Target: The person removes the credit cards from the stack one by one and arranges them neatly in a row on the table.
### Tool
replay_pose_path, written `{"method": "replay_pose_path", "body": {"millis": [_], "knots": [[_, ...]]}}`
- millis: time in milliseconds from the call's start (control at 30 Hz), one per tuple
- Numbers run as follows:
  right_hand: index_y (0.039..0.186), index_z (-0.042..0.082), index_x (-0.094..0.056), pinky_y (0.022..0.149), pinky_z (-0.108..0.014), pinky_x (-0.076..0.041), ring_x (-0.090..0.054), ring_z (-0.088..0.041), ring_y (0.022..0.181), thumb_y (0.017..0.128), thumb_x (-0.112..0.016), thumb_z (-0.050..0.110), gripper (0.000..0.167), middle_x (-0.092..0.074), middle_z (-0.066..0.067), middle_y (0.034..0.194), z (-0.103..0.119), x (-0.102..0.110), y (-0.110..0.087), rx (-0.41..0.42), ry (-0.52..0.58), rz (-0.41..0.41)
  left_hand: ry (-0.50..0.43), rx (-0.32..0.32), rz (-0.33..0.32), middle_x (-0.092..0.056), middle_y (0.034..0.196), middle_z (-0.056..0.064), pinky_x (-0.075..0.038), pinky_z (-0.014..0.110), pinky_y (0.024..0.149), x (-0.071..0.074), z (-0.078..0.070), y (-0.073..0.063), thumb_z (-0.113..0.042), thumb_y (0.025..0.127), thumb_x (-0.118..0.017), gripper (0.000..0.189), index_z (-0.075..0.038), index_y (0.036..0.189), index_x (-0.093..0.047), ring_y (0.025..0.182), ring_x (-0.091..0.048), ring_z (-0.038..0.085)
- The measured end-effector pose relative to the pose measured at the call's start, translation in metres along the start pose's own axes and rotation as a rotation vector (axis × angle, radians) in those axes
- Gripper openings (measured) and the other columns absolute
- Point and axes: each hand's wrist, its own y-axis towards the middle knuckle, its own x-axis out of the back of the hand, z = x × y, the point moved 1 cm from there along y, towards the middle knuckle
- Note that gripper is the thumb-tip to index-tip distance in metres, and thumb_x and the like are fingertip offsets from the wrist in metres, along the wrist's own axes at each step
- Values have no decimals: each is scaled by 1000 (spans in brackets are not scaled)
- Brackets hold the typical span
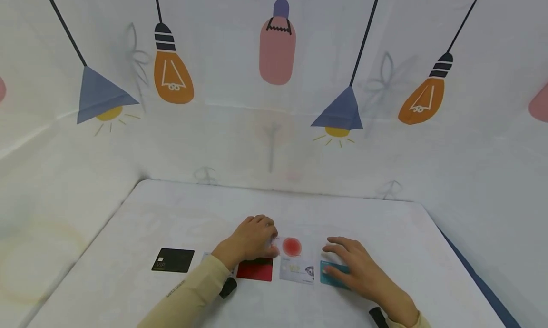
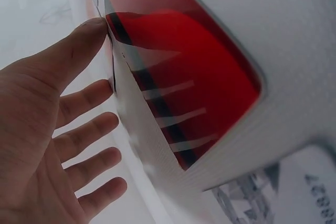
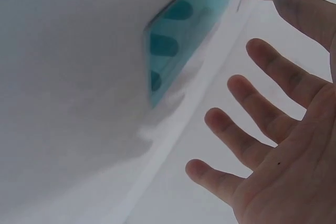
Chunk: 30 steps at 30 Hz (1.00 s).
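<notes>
My left hand (image 1: pixel 252 235) is at the left end of a pale card with a red circle (image 1: pixel 292 247). Its thumb and index fingertip sit at the two corners of that end, and the other fingers are spread. Below that hand lies a red card (image 1: pixel 257 270), glossy with a dark stripe in the left wrist view. A silvery VIP card (image 1: pixel 296 271) lies just in front of the red-circle card. My right hand (image 1: pixel 357 266) hovers over a teal card (image 1: pixel 333 274), fingers apart and holding nothing; in the right wrist view the teal card (image 3: pixel 184 30) reflects the fingers.
A black VIP card (image 1: pixel 173 260) lies at the left of the white table (image 1: pixel 342 211). Another card with grey patterning (image 2: pixel 262 198) is partly hidden by my left sleeve (image 1: pixel 188 290). Behind the table hangs a white sheet (image 1: pixel 239 142) printed with lamps.
</notes>
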Motion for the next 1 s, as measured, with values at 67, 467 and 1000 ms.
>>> {"method": "replay_pose_path", "body": {"millis": [67, 467, 1000], "knots": [[124, 17, -67, 100, -58, -47, -53, -33, 126, 88, -81, 30, 40, -59, -10, 138, 3, -1, 6, 43, -7, -22, 6, 2, 4, -62, 131, 3, -46, 44, 105, -1, 1, 1, -52, 90, -71, 41, -18, 114, -71, 127, -53, 26], [132, 12, -63, 110, -58, -38, -48, -34, 132, 91, -76, 36, 49, -56, -11, 141, 13, -11, 49, 16, -28, 147, -24, 26, -15, -61, 133, 3, -45, 44, 106, -3, 6, 0, -51, 92, -68, 41, -18, 115, -71, 129, -52, 25], [136, 12, -59, 111, -69, -30, -45, -39, 135, 87, -80, 37, 58, -52, -16, 144, 13, -22, 92, 35, -55, 279, 31, 57, -10, -61, 133, 4, -46, 46, 105, -1, 16, 4, -56, 90, -69, 49, -17, 119, -71, 128, -53, 27]]}}
